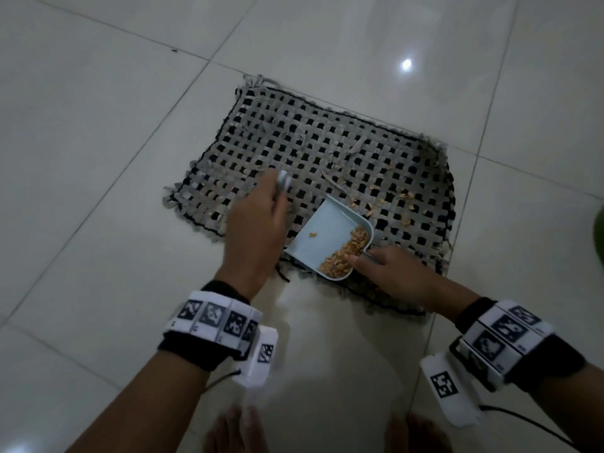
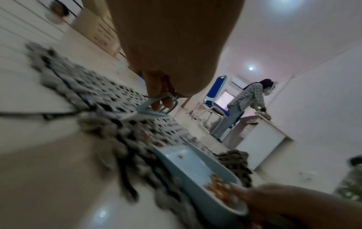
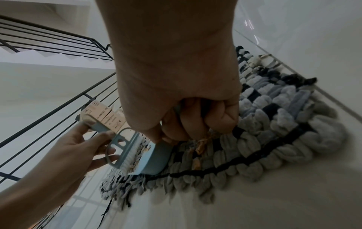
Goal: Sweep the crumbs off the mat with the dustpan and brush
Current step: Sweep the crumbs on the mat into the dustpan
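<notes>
Fingers of the right hand curl round the rear handle of the dustpan, which rests on the near edge of the mat with crumbs heaped at its back. Fingers of the left hand pass through the loop handle of the brush, just left of the pan. Both tools look light, rigid plastic; the woven mat looks soft and likely to snag. Scattered crumbs remain farther right.

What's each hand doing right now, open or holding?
Left hand: fingers curled round the brush handle, holding it over the mat.
Right hand: gripping the dustpan by its handle, crumbs inside.
</notes>
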The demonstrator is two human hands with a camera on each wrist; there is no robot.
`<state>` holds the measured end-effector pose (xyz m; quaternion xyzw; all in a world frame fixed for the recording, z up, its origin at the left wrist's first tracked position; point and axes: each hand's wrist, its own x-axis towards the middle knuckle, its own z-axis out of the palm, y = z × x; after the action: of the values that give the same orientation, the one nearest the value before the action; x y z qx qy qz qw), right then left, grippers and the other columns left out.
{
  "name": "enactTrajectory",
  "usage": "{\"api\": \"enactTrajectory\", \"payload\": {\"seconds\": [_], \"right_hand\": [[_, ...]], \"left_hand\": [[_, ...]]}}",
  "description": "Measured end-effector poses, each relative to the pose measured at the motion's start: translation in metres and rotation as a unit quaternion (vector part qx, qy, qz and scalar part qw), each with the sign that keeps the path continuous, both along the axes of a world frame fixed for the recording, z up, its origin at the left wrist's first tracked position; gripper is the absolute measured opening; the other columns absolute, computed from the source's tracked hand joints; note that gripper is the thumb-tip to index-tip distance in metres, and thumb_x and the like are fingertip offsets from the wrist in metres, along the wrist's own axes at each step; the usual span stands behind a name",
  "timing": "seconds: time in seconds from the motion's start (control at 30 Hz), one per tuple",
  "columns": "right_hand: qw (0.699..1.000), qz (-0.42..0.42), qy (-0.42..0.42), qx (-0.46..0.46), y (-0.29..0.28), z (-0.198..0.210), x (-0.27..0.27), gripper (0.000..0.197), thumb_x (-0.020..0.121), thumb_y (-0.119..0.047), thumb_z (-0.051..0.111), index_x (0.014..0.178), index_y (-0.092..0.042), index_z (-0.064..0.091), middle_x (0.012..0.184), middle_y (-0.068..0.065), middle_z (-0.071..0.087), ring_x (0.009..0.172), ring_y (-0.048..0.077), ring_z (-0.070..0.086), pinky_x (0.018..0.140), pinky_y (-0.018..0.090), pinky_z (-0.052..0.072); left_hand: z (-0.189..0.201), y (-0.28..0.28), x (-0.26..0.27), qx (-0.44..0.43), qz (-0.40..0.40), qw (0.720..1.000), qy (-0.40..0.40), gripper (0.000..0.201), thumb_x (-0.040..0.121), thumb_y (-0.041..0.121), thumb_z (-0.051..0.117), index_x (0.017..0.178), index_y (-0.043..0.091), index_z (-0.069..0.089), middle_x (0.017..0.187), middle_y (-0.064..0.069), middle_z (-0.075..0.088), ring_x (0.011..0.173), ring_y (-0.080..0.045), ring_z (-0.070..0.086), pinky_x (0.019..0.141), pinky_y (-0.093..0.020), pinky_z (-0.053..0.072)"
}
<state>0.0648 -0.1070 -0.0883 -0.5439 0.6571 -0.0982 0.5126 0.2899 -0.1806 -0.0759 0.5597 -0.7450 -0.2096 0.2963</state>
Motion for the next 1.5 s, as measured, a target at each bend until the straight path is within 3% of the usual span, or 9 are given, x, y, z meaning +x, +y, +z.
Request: {"api": "enactTrajectory", "payload": {"seconds": [0.17,0.4,0.6,0.8,0.9,0.97,1.1,1.4,1.5], "right_hand": [[1.000,-0.012,0.001,-0.001,0.002,-0.002,0.001,0.045,0.097,-0.049,0.052,0.062,-0.023,0.065,0.044,-0.006,0.041,0.039,0.010,0.037,0.042,0.023,0.026],[1.000,-0.020,-0.005,-0.005,0.003,-0.003,0.001,0.048,0.097,-0.047,0.051,0.055,-0.028,0.063,0.041,-0.007,0.038,0.037,0.010,0.033,0.043,0.024,0.024],[1.000,-0.011,-0.002,0.004,0.003,-0.004,-0.001,0.041,0.097,-0.049,0.051,0.079,-0.020,0.073,0.053,0.003,0.050,0.045,0.013,0.043,0.048,0.025,0.029],[1.000,0.008,0.006,0.027,-0.001,0.011,-0.008,0.045,0.100,-0.041,0.050,0.057,-0.031,0.054,0.036,-0.014,0.047,0.031,0.000,0.041,0.039,0.011,0.028],[0.998,0.029,0.035,0.040,-0.002,0.014,-0.018,0.049,0.098,-0.047,0.049,0.068,-0.011,0.065,0.051,-0.005,0.050,0.046,0.013,0.045,0.047,0.022,0.029],[0.997,0.036,0.048,0.046,-0.002,0.012,-0.023,0.054,0.097,-0.049,0.049,0.079,-0.001,0.067,0.061,0.008,0.050,0.056,0.021,0.046,0.052,0.028,0.030],[0.996,0.049,0.060,0.035,-0.002,0.012,-0.024,0.048,0.098,-0.047,0.050,0.060,-0.017,0.058,0.053,-0.001,0.046,0.046,0.013,0.042,0.050,0.027,0.030],[0.994,0.054,0.089,0.040,-0.002,0.009,-0.027,0.048,0.096,-0.052,0.049,0.065,-0.018,0.062,0.054,-0.002,0.049,0.046,0.010,0.043,0.049,0.024,0.031],[0.994,0.050,0.088,0.048,-0.002,0.008,-0.027,0.052,0.096,-0.052,0.049,0.065,-0.012,0.059,0.053,-0.001,0.045,0.045,0.011,0.040,0.049,0.026,0.030]], "left_hand": [[0.013,0.019,-0.020,0.004,-0.059,0.996,0.063,0.017,0.107,0.035,0.044,0.105,0.022,0.055,0.070,0.003,0.060,0.055,-0.010,0.057,0.046,-0.034,0.047],[0.004,-0.030,0.014,-0.034,0.017,0.998,-0.040,0.019,0.109,0.035,0.039,0.107,0.021,0.052,0.066,0.005,0.056,0.052,-0.010,0.051,0.043,-0.028,0.041],[0.002,0.031,-0.025,0.011,-0.094,0.995,0.003,0.014,0.108,0.027,0.045,0.109,0.019,0.056,0.060,0.011,0.046,0.050,-0.002,0.048,0.044,-0.016,0.035],[0.018,0.001,0.009,-0.015,-0.002,0.999,0.048,0.012,0.107,0.030,0.046,0.102,0.022,0.053,0.070,0.008,0.056,0.054,-0.005,0.053,0.042,-0.020,0.039],[0.013,-0.001,0.027,-0.019,0.036,0.999,-0.014,0.013,0.107,0.026,0.046,0.094,0.025,0.046,0.070,0.005,0.052,0.056,-0.011,0.050,0.047,-0.027,0.039],[0.008,0.008,0.023,-0.008,0.029,0.999,-0.037,0.014,0.107,0.022,0.045,0.094,0.027,0.044,0.067,0.008,0.047,0.055,-0.007,0.044,0.049,-0.021,0.031],[0.004,0.037,-0.013,0.015,-0.025,1.000,-0.001,0.008,0.106,0.022,0.046,0.102,0.020,0.053,0.065,0.011,0.049,0.052,-0.003,0.046,0.043,-0.020,0.039],[0.015,0.052,-0.039,-0.004,-0.081,0.997,0.001,0.007,0.101,0.010,0.051,0.103,0.013,0.057,0.078,0.011,0.048,0.063,-0.003,0.043,0.054,-0.014,0.038],[0.007,0.039,-0.020,-0.004,-0.056,0.997,-0.048,0.008,0.101,0.010,0.050,0.105,0.015,0.055,0.079,0.004,0.052,0.066,-0.014,0.046,0.057,-0.033,0.045]]}}
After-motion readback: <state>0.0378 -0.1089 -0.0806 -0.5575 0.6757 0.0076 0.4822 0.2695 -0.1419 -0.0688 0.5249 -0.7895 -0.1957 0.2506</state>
